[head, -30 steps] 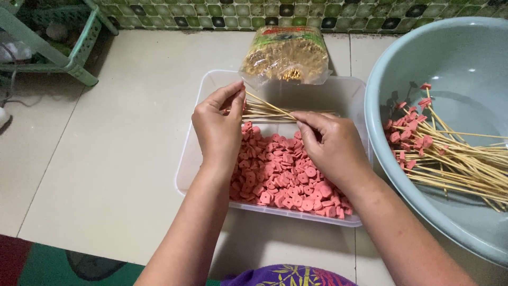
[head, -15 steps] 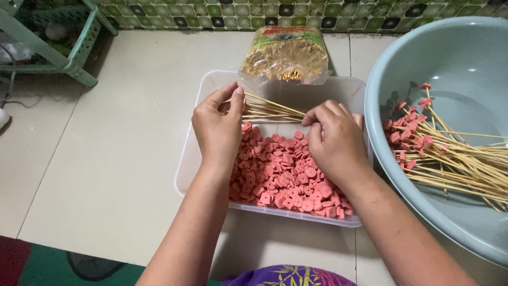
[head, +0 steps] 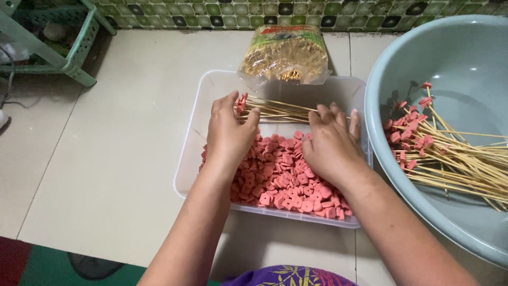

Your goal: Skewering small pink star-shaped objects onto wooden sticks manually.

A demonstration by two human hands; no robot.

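**Skewers and sausage slices in the tub**

We kneel over a clear plastic tub on the tiled floor. Our left hand pinches the tips of a small bundle of bamboo skewers, fingers closed on them near a few pink slices already threaded. Our right hand lies flat, fingers spread and holding nothing, pressing on the skewers and the heap of pink sausage slices that fills the tub's near half. A bag of spare skewers rests on the tub's far rim. To the right, a pale blue basin holds finished skewers.

We judge the risks small: the pointed ends could prick a finger under the flat palm, thin slices could split, and the propped bag could slide into the tub.
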